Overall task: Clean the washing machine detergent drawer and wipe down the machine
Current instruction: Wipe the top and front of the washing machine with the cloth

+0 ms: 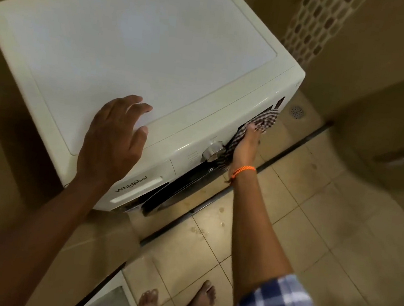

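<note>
Wiping seems in hand: the right grip [244,145], fingers flat, presses a cloth [268,117] to the washing machine [132,44] beside the dial [212,151]. The left grip [114,138] lies spread on top, above the shut drawer [142,183]. Next probably calls for a sideways sweep.

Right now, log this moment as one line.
right hand: presses checked cloth on control panel, beside dial | left hand: rests on washing machine top | detergent drawer: closed

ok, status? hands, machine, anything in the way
Left hand flat on washing machine top. Right hand presses checked cloth on control panel, beside dial. Detergent drawer shut. Nothing in the way.
</note>
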Tool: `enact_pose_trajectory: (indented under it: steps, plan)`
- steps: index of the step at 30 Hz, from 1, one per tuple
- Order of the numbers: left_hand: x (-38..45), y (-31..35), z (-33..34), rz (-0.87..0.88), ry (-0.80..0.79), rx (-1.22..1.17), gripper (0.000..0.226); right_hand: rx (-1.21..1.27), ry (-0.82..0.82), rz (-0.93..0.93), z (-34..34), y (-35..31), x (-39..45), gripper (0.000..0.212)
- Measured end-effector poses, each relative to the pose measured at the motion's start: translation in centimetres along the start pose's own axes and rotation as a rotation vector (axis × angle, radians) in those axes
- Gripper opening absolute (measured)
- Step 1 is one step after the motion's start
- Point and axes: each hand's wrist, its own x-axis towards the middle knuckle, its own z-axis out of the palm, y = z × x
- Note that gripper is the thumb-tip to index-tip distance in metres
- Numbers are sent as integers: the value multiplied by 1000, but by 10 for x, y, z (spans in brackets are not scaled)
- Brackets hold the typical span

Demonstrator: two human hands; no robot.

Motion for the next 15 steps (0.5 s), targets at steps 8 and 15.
enact_pose_trajectory:
  steps: [8,15]
  plan:
    - [-2,0,2,21,8,12,43,322,130,107,18,85,-80,40]
    - [-3,-4,5,66,92,35,41,110,66,129,57,96,-158,42]
